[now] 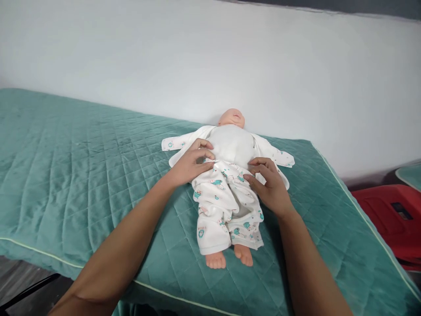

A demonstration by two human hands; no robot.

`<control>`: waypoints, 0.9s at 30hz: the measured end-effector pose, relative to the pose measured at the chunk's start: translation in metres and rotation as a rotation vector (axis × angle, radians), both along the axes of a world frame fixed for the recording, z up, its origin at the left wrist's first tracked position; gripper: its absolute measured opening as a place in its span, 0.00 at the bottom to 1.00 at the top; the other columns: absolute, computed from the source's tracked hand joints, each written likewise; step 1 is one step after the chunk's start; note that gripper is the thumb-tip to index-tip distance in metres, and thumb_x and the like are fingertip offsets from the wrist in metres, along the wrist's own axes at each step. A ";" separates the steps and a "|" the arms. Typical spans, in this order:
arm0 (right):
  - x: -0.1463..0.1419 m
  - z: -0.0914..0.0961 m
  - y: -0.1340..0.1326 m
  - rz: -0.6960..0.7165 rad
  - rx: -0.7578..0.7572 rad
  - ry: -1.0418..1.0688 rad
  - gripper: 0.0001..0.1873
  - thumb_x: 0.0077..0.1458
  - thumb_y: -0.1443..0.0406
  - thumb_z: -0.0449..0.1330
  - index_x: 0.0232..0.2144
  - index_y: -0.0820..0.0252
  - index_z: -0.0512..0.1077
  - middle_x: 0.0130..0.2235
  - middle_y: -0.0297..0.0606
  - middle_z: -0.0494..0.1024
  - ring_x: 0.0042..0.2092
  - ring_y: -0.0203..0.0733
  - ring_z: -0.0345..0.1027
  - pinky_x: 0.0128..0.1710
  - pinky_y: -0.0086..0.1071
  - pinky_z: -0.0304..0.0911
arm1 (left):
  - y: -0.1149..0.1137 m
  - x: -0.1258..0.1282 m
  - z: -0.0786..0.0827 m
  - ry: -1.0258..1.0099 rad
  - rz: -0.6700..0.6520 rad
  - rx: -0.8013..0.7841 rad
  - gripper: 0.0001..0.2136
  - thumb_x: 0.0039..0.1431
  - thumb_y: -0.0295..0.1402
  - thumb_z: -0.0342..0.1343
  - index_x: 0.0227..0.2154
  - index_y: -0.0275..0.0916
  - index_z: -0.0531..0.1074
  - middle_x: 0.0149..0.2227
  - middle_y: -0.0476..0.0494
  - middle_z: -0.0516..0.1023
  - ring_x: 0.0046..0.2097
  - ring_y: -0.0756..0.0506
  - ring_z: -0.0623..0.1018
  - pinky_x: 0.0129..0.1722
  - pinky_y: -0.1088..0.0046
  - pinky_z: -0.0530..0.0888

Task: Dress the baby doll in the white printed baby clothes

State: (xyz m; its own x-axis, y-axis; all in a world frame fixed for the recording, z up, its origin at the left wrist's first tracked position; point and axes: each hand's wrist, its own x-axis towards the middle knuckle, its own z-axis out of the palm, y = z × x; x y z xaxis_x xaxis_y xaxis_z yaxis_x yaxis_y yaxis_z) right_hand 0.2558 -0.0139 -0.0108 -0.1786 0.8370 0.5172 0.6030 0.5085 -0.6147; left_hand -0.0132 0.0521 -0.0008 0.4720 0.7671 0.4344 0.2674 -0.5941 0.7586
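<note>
A baby doll point(232, 117) lies on its back, head toward the wall and bare feet toward me. It wears white printed pants point(217, 193), and a white printed top point(179, 142) lies spread open around its pale torso. My left hand point(194, 163) has its fingers curled at the left side of the pants' waistband, thumb and fingers closed on the cloth. On the opposite side, my right hand point(269, 184) pinches the waistband near the doll's hip. The pants are wrinkled across the legs, and the cuffs end just above the feet.
A green quilted cover point(98, 175) with pale piping spreads under the doll and far to the left. Behind it rises a white wall point(184, 57). A red plastic seat point(388, 210) stands beyond the right edge, and dark floor shows at lower left.
</note>
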 end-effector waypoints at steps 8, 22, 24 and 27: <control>-0.016 0.006 0.039 -0.279 -0.079 -0.019 0.11 0.60 0.57 0.58 0.29 0.53 0.64 0.22 0.29 0.64 0.26 0.38 0.54 0.31 0.34 0.51 | 0.022 0.021 -0.007 -0.123 0.242 -0.159 0.07 0.61 0.37 0.54 0.31 0.40 0.64 0.29 0.53 0.66 0.32 0.50 0.65 0.34 0.74 0.62; 0.002 -0.005 0.068 -0.164 -0.485 0.768 0.20 0.44 0.51 0.71 0.23 0.55 0.67 0.22 0.28 0.65 0.23 0.33 0.54 0.22 0.31 0.52 | 0.045 0.003 -0.011 -0.466 0.032 -0.711 0.13 0.53 0.42 0.64 0.28 0.38 0.69 0.29 0.50 0.70 0.31 0.51 0.68 0.31 0.75 0.65; 0.006 -0.005 0.068 -0.187 -0.499 0.809 0.22 0.42 0.51 0.72 0.22 0.55 0.66 0.21 0.28 0.64 0.22 0.33 0.53 0.21 0.31 0.52 | 0.043 0.003 -0.012 -0.457 0.040 -0.725 0.13 0.54 0.42 0.63 0.27 0.39 0.69 0.28 0.50 0.70 0.30 0.51 0.69 0.31 0.75 0.66; 0.011 -0.006 0.068 -0.244 -0.513 0.853 0.23 0.39 0.51 0.73 0.21 0.55 0.65 0.20 0.29 0.64 0.22 0.33 0.54 0.20 0.31 0.52 | 0.041 0.000 -0.013 -0.381 0.058 -0.712 0.12 0.53 0.42 0.64 0.28 0.38 0.73 0.30 0.49 0.74 0.32 0.50 0.71 0.33 0.74 0.67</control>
State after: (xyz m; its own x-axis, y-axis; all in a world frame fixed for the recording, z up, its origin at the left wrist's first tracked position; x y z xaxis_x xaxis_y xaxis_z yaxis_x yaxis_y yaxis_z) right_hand 0.2669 0.0537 -0.0169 0.2858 0.9575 -0.0388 -0.0852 -0.0150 -0.9963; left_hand -0.0128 0.0936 -0.0141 0.3406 0.9392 -0.0446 -0.0704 0.0728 0.9949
